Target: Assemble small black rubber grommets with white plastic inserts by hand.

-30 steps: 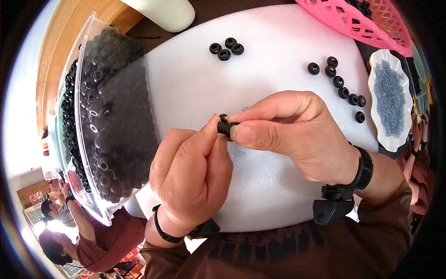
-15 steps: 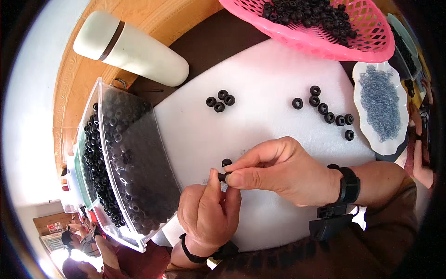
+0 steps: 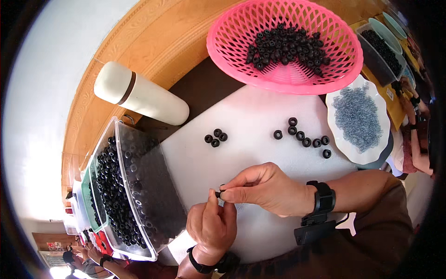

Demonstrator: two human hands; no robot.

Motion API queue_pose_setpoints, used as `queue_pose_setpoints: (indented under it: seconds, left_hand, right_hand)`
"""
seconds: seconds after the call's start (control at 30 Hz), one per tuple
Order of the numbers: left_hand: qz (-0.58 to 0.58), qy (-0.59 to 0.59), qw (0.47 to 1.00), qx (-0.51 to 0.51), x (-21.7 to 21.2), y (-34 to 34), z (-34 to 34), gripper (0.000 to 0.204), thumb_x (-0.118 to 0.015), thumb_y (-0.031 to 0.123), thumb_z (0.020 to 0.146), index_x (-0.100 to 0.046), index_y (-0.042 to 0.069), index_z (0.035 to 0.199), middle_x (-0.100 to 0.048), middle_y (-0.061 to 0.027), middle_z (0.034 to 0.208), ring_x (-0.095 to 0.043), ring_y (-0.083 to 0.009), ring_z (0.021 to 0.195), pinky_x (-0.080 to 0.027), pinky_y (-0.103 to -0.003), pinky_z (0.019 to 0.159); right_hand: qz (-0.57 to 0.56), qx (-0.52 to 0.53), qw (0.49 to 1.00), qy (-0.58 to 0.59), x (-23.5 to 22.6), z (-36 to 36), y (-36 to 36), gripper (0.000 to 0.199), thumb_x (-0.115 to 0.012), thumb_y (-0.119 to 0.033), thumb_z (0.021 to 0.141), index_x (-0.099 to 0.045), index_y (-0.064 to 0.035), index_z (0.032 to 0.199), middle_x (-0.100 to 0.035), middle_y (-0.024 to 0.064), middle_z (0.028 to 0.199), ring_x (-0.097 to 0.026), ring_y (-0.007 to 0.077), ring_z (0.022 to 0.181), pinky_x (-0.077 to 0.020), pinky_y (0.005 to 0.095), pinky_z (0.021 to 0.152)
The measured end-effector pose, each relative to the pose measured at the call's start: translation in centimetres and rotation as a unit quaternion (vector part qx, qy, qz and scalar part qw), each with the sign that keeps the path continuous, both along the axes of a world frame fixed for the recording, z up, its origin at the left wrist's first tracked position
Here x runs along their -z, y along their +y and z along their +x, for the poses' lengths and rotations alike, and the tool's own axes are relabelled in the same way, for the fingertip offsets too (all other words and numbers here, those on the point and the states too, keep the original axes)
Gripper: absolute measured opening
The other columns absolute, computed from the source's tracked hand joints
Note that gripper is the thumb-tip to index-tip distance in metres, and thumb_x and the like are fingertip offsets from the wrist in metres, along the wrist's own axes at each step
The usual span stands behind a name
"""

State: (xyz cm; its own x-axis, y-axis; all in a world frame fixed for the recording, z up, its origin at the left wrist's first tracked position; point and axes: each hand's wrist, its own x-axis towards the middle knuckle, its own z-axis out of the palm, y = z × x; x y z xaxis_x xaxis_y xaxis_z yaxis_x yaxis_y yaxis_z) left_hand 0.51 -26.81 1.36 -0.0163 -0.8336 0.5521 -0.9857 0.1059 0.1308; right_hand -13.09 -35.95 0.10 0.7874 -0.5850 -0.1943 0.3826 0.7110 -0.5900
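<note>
My left hand (image 3: 211, 225) and my right hand (image 3: 265, 189) meet near the middle, fingertips closed on one small black ring-like piece (image 3: 218, 194). Its shape is mostly hidden by the fingers. My right thumb and forefinger pinch it from the right, while my left fingertips press on it from the left. Beyond the hands, several black rings (image 3: 215, 137) sit in a tight group on a white foam sheet (image 3: 246, 116). To the right, more black rings (image 3: 306, 142) lie scattered in a loose line on the same sheet.
At left stands a clear plastic bin (image 3: 153, 255) of black rings, with a cream bottle (image 3: 153, 102) lying beyond it. A pink basket (image 3: 223, 60) holds black pieces at the back. Small translucent bluish pieces fill a white scalloped plate (image 3: 375, 156). People's arms (image 3: 411, 104) appear far right.
The view has shifted, so more of the pink basket shows and the things on the sheet sit lower. Both hands keep their pinch on the black piece.
</note>
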Motion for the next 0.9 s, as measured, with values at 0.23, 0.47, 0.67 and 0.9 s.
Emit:
queue_pose_setpoints:
  seconds: [0.23,0.47,0.67,0.9]
  left_hand:
    - [-0.020,0.053,0.998,0.000,-0.5,-0.6,-0.5,0.031,-0.070,-0.003,0.067,-0.060,-0.003,0.097,-0.048,-0.0021,0.055,-0.045,-0.0147,0.046,-0.035,-0.027,0.042]
    - [-0.026,0.052,0.998,0.001,0.1,-0.7,-0.1,0.037,-0.075,0.008,0.067,-0.059,0.001,0.099,-0.048,0.0012,0.058,-0.046,-0.0142,0.047,-0.036,-0.028,0.042]
    - [-0.043,0.076,0.996,0.020,-0.7,-0.7,-0.1,0.034,-0.073,0.003,0.064,-0.060,0.001,0.095,-0.049,-0.0005,0.060,-0.048,-0.0137,0.047,-0.038,-0.027,0.042]
    - [-0.054,0.044,0.996,0.061,-1.0,0.1,1.0,0.035,-0.073,0.005,0.058,-0.060,0.002,0.091,-0.049,-0.0008,0.059,-0.049,-0.0167,0.047,-0.040,-0.029,0.045]
  right_hand:
    - [-0.002,-0.014,1.000,0.009,-0.1,0.1,-0.2,0.014,-0.064,-0.005,0.084,-0.065,0.0035,0.095,-0.066,0.0111,0.092,-0.063,0.0143,0.086,-0.0513,0.0245,0.078]
    - [-0.023,-0.035,0.999,0.022,0.0,0.0,-0.8,0.014,-0.064,-0.007,0.084,-0.064,0.0021,0.094,-0.066,0.0106,0.093,-0.062,0.0141,0.086,-0.0508,0.0248,0.078]
    - [-0.053,-0.060,0.997,0.017,-0.4,-0.2,-0.8,0.010,-0.064,-0.007,0.084,-0.063,-0.0005,0.092,-0.065,0.0092,0.093,-0.062,0.0134,0.086,-0.0495,0.0250,0.079]
    - [-0.057,-0.120,0.990,0.034,-1.0,-0.1,-0.7,0.010,-0.062,-0.009,0.086,-0.061,-0.0019,0.093,-0.064,0.0064,0.092,-0.060,0.0116,0.086,-0.0480,0.0250,0.081]
